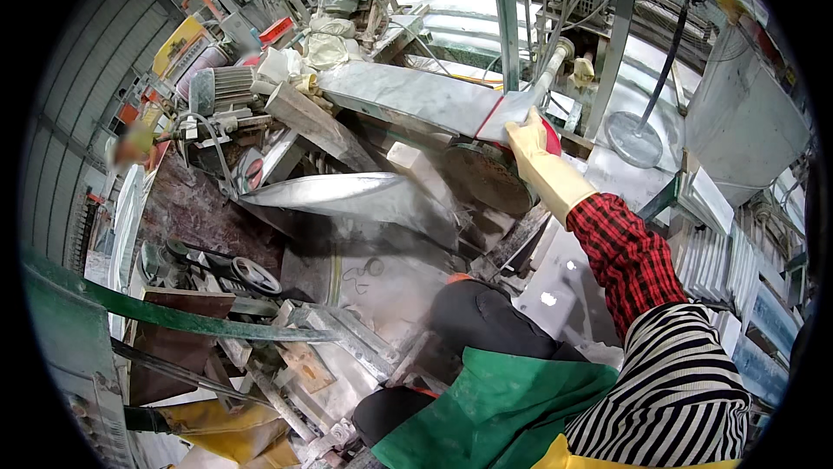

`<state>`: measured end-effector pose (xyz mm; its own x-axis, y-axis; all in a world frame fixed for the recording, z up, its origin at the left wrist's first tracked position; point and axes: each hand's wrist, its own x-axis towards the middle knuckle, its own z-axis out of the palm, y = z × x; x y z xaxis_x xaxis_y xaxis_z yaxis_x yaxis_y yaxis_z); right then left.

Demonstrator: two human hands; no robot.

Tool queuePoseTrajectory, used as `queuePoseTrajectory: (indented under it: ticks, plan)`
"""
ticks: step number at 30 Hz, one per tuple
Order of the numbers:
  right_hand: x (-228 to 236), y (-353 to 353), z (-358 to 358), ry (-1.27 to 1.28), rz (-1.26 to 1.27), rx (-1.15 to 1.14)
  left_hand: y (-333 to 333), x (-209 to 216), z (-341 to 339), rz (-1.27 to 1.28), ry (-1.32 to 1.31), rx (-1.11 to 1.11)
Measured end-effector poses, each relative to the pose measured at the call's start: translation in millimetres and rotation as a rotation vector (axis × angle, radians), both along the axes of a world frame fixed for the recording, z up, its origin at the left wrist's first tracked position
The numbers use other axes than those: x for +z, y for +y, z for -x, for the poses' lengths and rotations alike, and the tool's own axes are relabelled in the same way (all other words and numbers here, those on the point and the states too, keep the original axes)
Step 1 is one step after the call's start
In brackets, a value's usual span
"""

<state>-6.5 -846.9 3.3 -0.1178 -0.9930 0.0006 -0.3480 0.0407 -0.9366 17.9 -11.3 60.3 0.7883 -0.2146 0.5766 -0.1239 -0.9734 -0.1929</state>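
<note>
Worn on the person's head, the left of two side-by-side fisheye cameras looks down and forward over the lap, with the green apron (508, 404) close below and the right hand (531, 141) farther out, above centre. The wide lens reaches the ribbed wall (82, 96), well away, bending along the left rim.

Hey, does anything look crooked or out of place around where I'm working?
Yes. A rough beam slants below the marble slab, out of line with it. At lower left, boards lie jumbled at different angles, so they look untidy.
</note>
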Motion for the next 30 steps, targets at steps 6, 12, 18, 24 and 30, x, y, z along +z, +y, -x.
queuePoseTrajectory:
  ticks: [6,12,18,24,30]
  plan:
    - [0.9,-13.3,0.2,0.066,-0.09,0.052,33.4,-22.4,20.1,-0.178,-0.224,0.101]
    - [9.6,-24.1,-6.1,1.023,0.16,0.594,53.5,-50.7,9.8,-0.012,-0.079,0.214]
    - [-28.9,-47.0,12.9,1.172,0.298,0.631,27.8,-20.1,14.9,0.177,0.274,0.625]
    - [-61.2,-80.3,10.9,1.936,0.519,0.83,-2.2,1.1,-2.3,0.196,0.336,0.723]
    - [94.0,159.7,-90.7,0.431,-0.099,1.285,36.7,-30.2,9.4,0.101,0.263,0.578]
